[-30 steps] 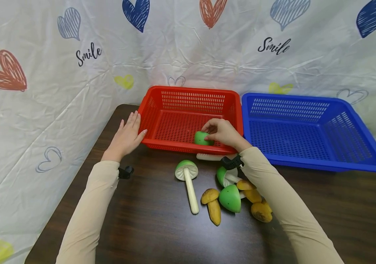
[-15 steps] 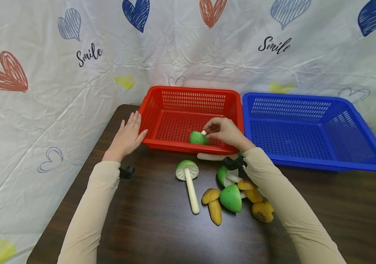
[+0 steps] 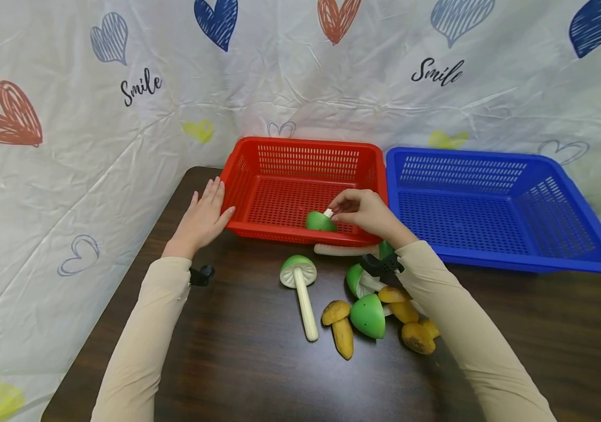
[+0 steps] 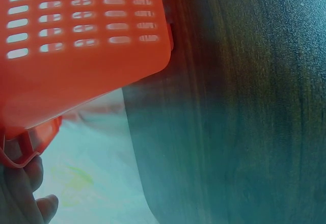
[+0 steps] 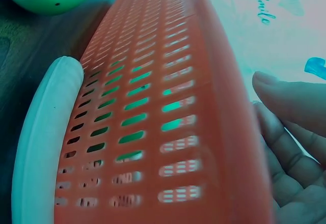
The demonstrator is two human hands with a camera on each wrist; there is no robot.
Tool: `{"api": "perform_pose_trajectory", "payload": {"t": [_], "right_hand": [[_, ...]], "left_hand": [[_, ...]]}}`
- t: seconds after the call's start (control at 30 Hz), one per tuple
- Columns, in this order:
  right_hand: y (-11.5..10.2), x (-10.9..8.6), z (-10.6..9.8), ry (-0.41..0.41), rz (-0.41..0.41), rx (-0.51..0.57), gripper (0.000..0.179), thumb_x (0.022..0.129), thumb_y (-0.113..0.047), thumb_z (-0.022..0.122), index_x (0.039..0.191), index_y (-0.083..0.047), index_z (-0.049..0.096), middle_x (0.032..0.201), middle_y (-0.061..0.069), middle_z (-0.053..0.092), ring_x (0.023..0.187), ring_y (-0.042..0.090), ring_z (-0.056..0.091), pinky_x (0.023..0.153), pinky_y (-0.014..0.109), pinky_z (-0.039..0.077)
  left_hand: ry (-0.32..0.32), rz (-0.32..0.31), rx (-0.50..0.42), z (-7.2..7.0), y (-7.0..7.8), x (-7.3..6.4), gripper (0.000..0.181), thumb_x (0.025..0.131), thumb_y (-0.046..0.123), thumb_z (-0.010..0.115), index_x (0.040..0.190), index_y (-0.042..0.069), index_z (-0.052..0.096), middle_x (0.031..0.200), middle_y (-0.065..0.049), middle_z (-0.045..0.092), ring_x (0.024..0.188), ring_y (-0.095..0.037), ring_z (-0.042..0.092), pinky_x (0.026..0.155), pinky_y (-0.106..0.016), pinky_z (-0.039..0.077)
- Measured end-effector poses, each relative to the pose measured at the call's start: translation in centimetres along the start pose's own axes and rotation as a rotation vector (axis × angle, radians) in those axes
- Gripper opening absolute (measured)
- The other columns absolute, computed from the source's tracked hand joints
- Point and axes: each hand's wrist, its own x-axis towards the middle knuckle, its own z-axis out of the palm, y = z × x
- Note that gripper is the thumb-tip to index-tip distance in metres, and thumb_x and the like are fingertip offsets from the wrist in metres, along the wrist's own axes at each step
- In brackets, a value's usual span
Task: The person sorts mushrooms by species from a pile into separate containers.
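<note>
My left hand [image 3: 199, 220] lies with straight fingers against the left side of the red basket [image 3: 300, 234]. In the right wrist view, a gap shows between the thumb [image 5: 285, 94] and the curled fingers of my right hand [image 3: 366, 212], with nothing between them. That hand hangs over the basket's front right part. Just left of its fingertips, a green-capped toy mushroom [image 3: 319, 221] sits inside the basket near the front wall, its short white stem pointing toward them. Outside the front wall lies a long pale mushroom stem [image 3: 340, 250], its green cap [image 3: 385, 249] partly behind the wrist strap.
A blue basket [image 3: 458, 223] stands right of the red one. On the dark table [image 3: 237, 363] lie a long-stemmed green mushroom [image 3: 300, 272], a brown mushroom [image 3: 340, 328], and a cluster of green mushrooms [image 3: 368, 316] and brown mushrooms [image 3: 417, 339]. A printed cloth [image 3: 306, 88] hangs behind.
The green mushroom in the red basket has tipped so its stem shows, and my right hand has drawn slightly back to the right from it. My left hand has stayed put.
</note>
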Motion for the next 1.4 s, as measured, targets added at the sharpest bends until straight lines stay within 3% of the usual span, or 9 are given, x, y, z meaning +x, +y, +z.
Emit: {"api": "perform_pose_trajectory", "payload": {"t": [0.4,0.53,0.67,1.1,1.4], "right_hand": [[-0.3,-2.6,-0.9,0.022,-0.005,0.032,0.017,0.086,-0.007,0.069,0.100,0.001,0.066,0.095,0.015,0.066,0.087,0.033,0.063,0.073,0.036,0.054],[-0.2,-4.0,-1.4,0.025,-0.023,0.031,0.015,0.087,-0.008,0.068,0.100,0.000,0.066,0.097,0.016,0.065,0.086,0.024,0.064,0.072,0.028,0.053],[-0.5,-5.4,-1.8,0.013,-0.037,0.051,0.015,0.087,-0.008,0.067,0.100,-0.001,0.066,0.098,0.017,0.065,0.084,0.018,0.064,0.071,0.027,0.053],[-1.7,-9.3,-2.3,-0.010,-0.180,0.058,0.014,0.085,0.004,0.065,0.099,0.004,0.065,0.093,0.013,0.063,0.085,0.015,0.062,0.074,0.023,0.052],[-1.8,-12.6,-2.4,0.012,-0.175,0.062,0.018,0.085,0.003,0.066,0.100,-0.007,0.067,0.095,0.005,0.063,0.088,0.017,0.063,0.074,0.024,0.053]], "left_hand": [[-0.004,0.000,0.000,0.0,0.0,0.1,0.071,0.100,0.040,0.034,0.148,-0.006,0.010,0.156,-0.019,0.005,0.144,-0.028,0.000,0.112,-0.054,0.005],[-0.006,0.003,0.000,0.1,0.0,0.2,0.071,0.100,0.040,0.034,0.148,-0.006,0.010,0.156,-0.019,0.005,0.144,-0.028,0.000,0.112,-0.054,0.005],[-0.004,0.006,-0.005,0.1,0.0,0.2,0.071,0.100,0.040,0.035,0.148,-0.006,0.011,0.156,-0.019,0.005,0.144,-0.029,0.000,0.112,-0.054,0.004],[0.009,0.004,-0.006,0.3,-0.3,0.2,0.071,0.100,0.039,0.035,0.148,-0.006,0.011,0.156,-0.019,0.006,0.144,-0.029,0.001,0.112,-0.055,0.005],[0.005,0.005,-0.008,0.3,-0.3,0.2,0.071,0.100,0.041,0.034,0.148,-0.006,0.010,0.156,-0.018,0.004,0.144,-0.028,0.000,0.112,-0.054,0.005]]}}
